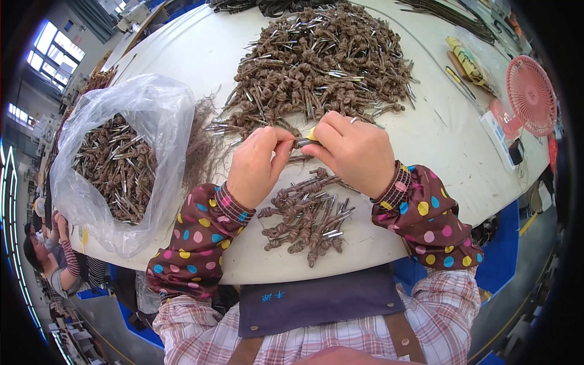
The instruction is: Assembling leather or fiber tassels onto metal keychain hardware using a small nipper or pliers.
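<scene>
Above the front of the white table, my left hand (260,161) and my right hand (356,152) meet, their fingers pinched. Between them runs a short brown cord (298,143) with a dark, shiny end; the fingers cover most of it. A small yellow piece (312,134) shows at my right index fingertip; whether it is a finger wrap or part of a tool I cannot tell. Just beyond my hands rises a large heap of knotted brown cords (322,61) with silvery metal tips. Closer to me, between my forearms, lies a smaller pile of such cords (307,222).
A clear plastic bag (173,109) full of knotted cords stands at left, beside loose brown fibres (204,146). At right are a pink fan (531,94), a white box (500,139) and a yellow packet (468,61). Another person (55,258) sits at far left.
</scene>
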The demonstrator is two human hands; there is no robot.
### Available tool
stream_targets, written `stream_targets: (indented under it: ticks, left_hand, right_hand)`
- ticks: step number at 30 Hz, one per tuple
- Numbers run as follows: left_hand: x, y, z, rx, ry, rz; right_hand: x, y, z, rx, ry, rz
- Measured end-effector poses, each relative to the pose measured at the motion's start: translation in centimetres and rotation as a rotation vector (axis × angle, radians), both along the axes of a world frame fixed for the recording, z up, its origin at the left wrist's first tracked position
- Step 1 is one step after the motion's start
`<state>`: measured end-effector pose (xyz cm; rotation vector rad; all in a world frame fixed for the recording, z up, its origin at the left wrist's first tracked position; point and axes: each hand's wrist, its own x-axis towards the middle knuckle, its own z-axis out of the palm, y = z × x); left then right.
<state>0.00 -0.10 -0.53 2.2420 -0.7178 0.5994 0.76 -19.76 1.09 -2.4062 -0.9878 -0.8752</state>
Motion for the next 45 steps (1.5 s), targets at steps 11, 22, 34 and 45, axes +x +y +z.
stream_targets:
  ticks: [11, 22, 34, 45]
  left_hand:
    - [0.2, 0.4, 0.1, -0.594, 0.703, -0.113]
    - [0.3, 0.8, 1.9, 0.009, -0.044, 0.129]
    - [0.1, 0.4, 1.0, 0.415, -0.517, 0.147]
    - [0.5, 0.5, 0.5, 0.130, -0.234, 0.038]
  right_hand:
    - [1.2, -1.3, -0.6, 0.412, 0.530, 0.116]
    - [1.6, -1.3, -1.9, 0.611, 1.023, 0.140]
    - [1.1, -1.1, -1.8, 0.619, 1.170, 0.214]
    - [0.7, -1.0, -0.1, 0.350, 0.559, 0.068]
